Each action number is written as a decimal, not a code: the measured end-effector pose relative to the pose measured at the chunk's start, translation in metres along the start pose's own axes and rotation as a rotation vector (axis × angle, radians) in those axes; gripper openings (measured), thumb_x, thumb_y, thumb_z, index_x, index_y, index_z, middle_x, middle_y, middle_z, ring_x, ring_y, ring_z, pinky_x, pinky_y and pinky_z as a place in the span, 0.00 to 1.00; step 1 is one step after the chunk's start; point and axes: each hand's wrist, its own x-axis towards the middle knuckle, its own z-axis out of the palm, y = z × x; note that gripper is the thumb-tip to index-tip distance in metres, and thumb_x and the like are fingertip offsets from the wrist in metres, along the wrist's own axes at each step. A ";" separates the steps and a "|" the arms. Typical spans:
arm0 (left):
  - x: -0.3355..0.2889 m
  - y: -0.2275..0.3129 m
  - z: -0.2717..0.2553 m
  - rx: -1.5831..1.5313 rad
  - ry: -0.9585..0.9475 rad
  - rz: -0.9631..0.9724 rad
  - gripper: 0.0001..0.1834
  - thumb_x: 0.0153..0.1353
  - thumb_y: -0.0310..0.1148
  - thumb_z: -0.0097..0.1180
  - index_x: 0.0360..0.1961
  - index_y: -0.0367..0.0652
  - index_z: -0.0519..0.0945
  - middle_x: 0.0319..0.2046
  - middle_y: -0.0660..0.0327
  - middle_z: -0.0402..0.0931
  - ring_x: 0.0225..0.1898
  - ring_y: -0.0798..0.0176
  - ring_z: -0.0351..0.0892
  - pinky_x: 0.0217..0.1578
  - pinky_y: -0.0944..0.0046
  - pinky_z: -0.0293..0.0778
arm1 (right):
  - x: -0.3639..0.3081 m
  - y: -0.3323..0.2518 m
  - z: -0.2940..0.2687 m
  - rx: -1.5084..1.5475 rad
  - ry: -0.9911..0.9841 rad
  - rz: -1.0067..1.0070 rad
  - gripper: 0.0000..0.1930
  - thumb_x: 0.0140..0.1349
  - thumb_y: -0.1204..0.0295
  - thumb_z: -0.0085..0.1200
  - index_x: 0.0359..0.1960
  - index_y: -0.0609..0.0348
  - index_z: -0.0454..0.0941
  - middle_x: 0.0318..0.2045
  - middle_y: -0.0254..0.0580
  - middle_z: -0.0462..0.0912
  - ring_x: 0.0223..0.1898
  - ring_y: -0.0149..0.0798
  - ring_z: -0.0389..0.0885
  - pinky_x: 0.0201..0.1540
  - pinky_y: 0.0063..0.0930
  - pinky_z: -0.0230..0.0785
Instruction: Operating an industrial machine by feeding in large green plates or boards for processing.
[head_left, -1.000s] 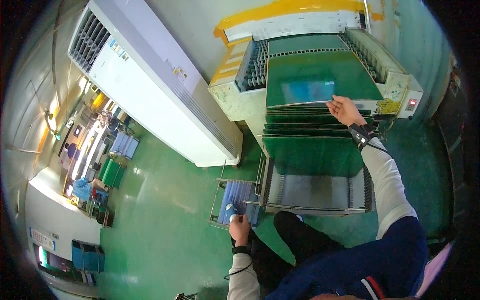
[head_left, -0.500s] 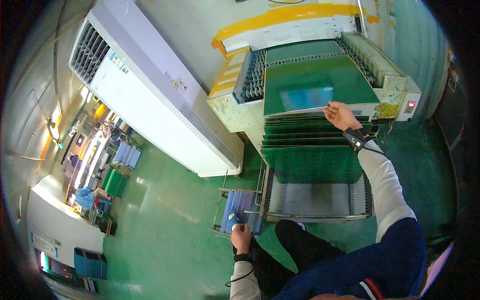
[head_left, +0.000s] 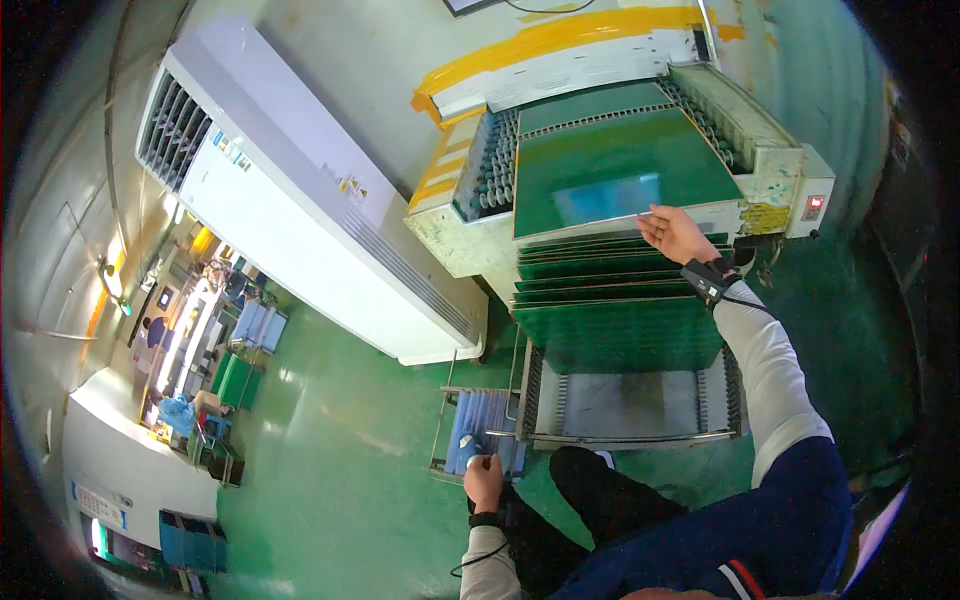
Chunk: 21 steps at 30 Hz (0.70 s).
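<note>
A glossy green panel [head_left: 620,165] lies flat on the roller conveyor [head_left: 484,165] in front of me. My right hand [head_left: 676,236] is at the right part of its near edge, fingers closed at the rim. Below that edge, several green panels [head_left: 620,325] stand upright in a slotted rack [head_left: 630,440]. My left hand [head_left: 484,484] hangs low, left of the rack, its fingers curled; whatever may be inside is hidden. Just beyond it is a blue-and-white shoe [head_left: 469,447], over a low metal frame with blue-grey slats [head_left: 495,412].
A tall white air-conditioner cabinet [head_left: 310,210] stands left of the conveyor. A control box with a red display [head_left: 811,205] is on the conveyor's right end. Another green panel [head_left: 600,104] lies farther along the rollers. Far left, people sit at lit workbenches [head_left: 190,340].
The view has shifted slightly. My right hand stays at the panel's near edge, its fingers a little more spread along it. My left hand has hardly moved.
</note>
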 end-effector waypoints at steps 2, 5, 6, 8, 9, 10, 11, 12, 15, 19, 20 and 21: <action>0.000 -0.002 0.000 0.004 -0.001 -0.004 0.17 0.55 0.46 0.57 0.31 0.42 0.83 0.29 0.54 0.82 0.33 0.49 0.81 0.35 0.55 0.75 | -0.005 -0.004 -0.005 -0.053 -0.055 0.004 0.14 0.64 0.62 0.52 0.45 0.58 0.70 0.47 0.46 0.78 0.48 0.40 0.76 0.48 0.33 0.69; 0.002 -0.005 0.006 -0.016 -0.010 0.002 0.17 0.55 0.46 0.57 0.31 0.42 0.83 0.29 0.53 0.82 0.33 0.48 0.82 0.36 0.54 0.75 | -0.018 -0.019 -0.028 -0.036 -0.074 -0.017 0.17 0.64 0.58 0.53 0.45 0.59 0.73 0.45 0.41 0.78 0.47 0.37 0.76 0.50 0.30 0.69; 0.005 -0.003 0.007 -0.033 0.005 0.002 0.17 0.54 0.46 0.58 0.31 0.41 0.83 0.29 0.52 0.82 0.34 0.48 0.82 0.36 0.54 0.75 | -0.021 -0.026 -0.037 -0.031 -0.062 -0.029 0.17 0.64 0.58 0.53 0.45 0.59 0.73 0.45 0.41 0.78 0.47 0.37 0.76 0.50 0.30 0.69; 0.010 -0.009 0.013 -0.044 -0.011 0.025 0.17 0.54 0.46 0.58 0.32 0.41 0.83 0.30 0.51 0.82 0.34 0.47 0.82 0.37 0.53 0.75 | -0.037 -0.043 -0.060 0.027 0.034 -0.039 0.19 0.66 0.57 0.51 0.48 0.60 0.72 0.44 0.43 0.80 0.45 0.39 0.77 0.47 0.31 0.70; 0.018 -0.022 0.015 -0.116 -0.016 0.013 0.17 0.54 0.45 0.59 0.31 0.40 0.83 0.29 0.51 0.82 0.34 0.47 0.82 0.37 0.53 0.75 | -0.042 -0.050 -0.070 0.033 0.061 -0.052 0.19 0.66 0.57 0.51 0.48 0.60 0.72 0.44 0.43 0.80 0.45 0.39 0.77 0.47 0.31 0.70; 0.025 -0.040 0.018 -0.185 -0.029 -0.002 0.17 0.54 0.45 0.59 0.31 0.40 0.84 0.28 0.50 0.82 0.35 0.47 0.82 0.37 0.52 0.75 | -0.043 -0.055 -0.083 0.013 0.065 -0.039 0.19 0.66 0.56 0.51 0.48 0.60 0.73 0.43 0.43 0.80 0.44 0.39 0.78 0.46 0.31 0.70; 0.030 -0.059 0.021 -0.173 -0.066 0.018 0.17 0.54 0.45 0.59 0.31 0.40 0.84 0.28 0.50 0.82 0.35 0.47 0.82 0.37 0.52 0.75 | -0.049 -0.060 -0.097 -0.006 0.077 -0.024 0.20 0.66 0.56 0.50 0.48 0.60 0.73 0.43 0.43 0.80 0.43 0.39 0.78 0.45 0.32 0.71; 0.032 -0.084 0.021 -0.085 -0.122 -0.032 0.18 0.54 0.44 0.59 0.35 0.39 0.83 0.31 0.48 0.81 0.36 0.47 0.82 0.38 0.53 0.75 | -0.055 -0.063 -0.104 -0.023 0.126 -0.037 0.20 0.66 0.56 0.50 0.47 0.61 0.74 0.41 0.43 0.81 0.41 0.39 0.79 0.43 0.32 0.71; 0.027 -0.164 0.007 -0.123 -0.298 -0.084 0.21 0.57 0.44 0.58 0.44 0.37 0.79 0.37 0.46 0.80 0.39 0.48 0.82 0.39 0.55 0.76 | -0.069 -0.074 -0.139 0.030 0.203 -0.072 0.18 0.66 0.58 0.49 0.46 0.62 0.74 0.39 0.43 0.82 0.39 0.40 0.80 0.42 0.32 0.73; 0.018 -0.132 0.022 -0.849 -0.590 -0.506 0.30 0.61 0.50 0.55 0.55 0.35 0.71 0.46 0.49 0.77 0.43 0.54 0.80 0.43 0.59 0.75 | -0.120 -0.103 -0.222 0.044 0.407 -0.128 0.13 0.67 0.61 0.49 0.43 0.58 0.75 0.36 0.38 0.82 0.36 0.37 0.80 0.42 0.29 0.73; 0.017 -0.129 0.022 -0.843 -0.598 -0.503 0.30 0.61 0.50 0.55 0.55 0.35 0.71 0.46 0.49 0.77 0.43 0.54 0.80 0.43 0.59 0.75 | -0.128 -0.107 -0.240 0.047 0.428 -0.166 0.12 0.66 0.62 0.50 0.42 0.57 0.75 0.36 0.38 0.82 0.36 0.36 0.80 0.42 0.29 0.73; 0.016 -0.127 0.020 -0.824 -0.620 -0.463 0.32 0.61 0.52 0.54 0.54 0.34 0.71 0.46 0.51 0.77 0.43 0.56 0.79 0.43 0.59 0.75 | -0.136 -0.110 -0.257 0.048 0.449 -0.204 0.12 0.66 0.63 0.50 0.42 0.57 0.75 0.36 0.37 0.82 0.36 0.35 0.80 0.42 0.29 0.73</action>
